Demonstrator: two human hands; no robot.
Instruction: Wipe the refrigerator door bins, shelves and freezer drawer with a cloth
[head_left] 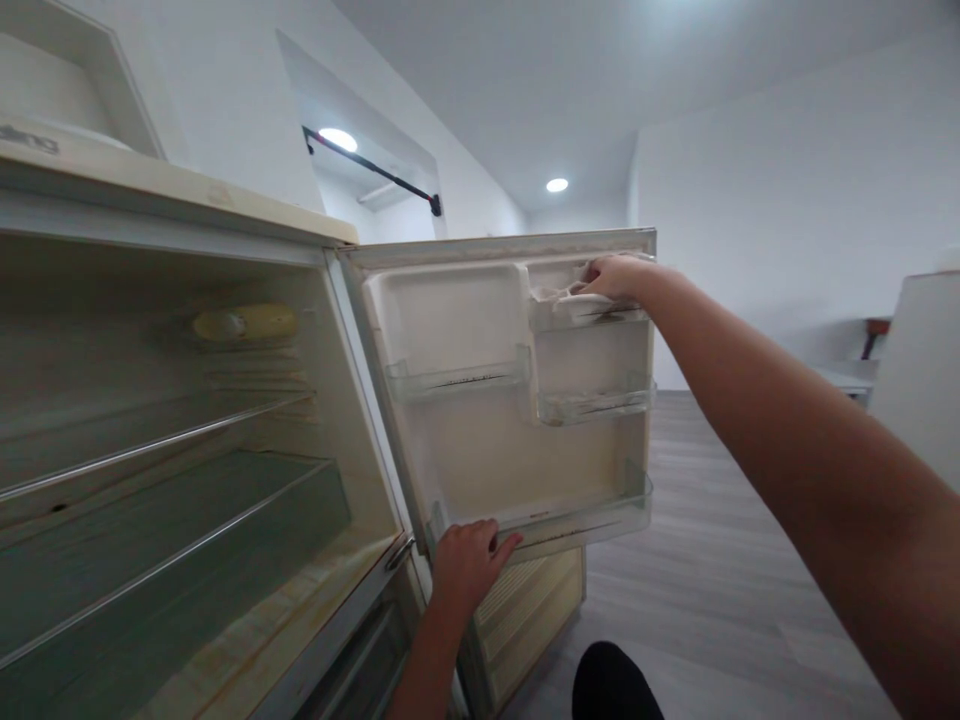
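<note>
An old refrigerator's door [450,320] stands swung out, its inside facing me. My right hand [615,278] reaches to the small upper right door bin [577,318]. Its fingers are closed on a crumpled white cloth [559,296], which lies in and over that bin; the fingertips are partly hidden. Low on the door, my left hand [466,560] grips the rim of the long clear bottom door bin [577,530], fingers curled over it and thumb stretched along the rim.
Left of the door is the stained fridge compartment [315,350], with a glass shelf [150,425] and a yellowish lamp cover [247,322]. A lower door [529,625] also stands open beneath. My dark-clad knee [611,685] shows above the grey wood floor [720,580].
</note>
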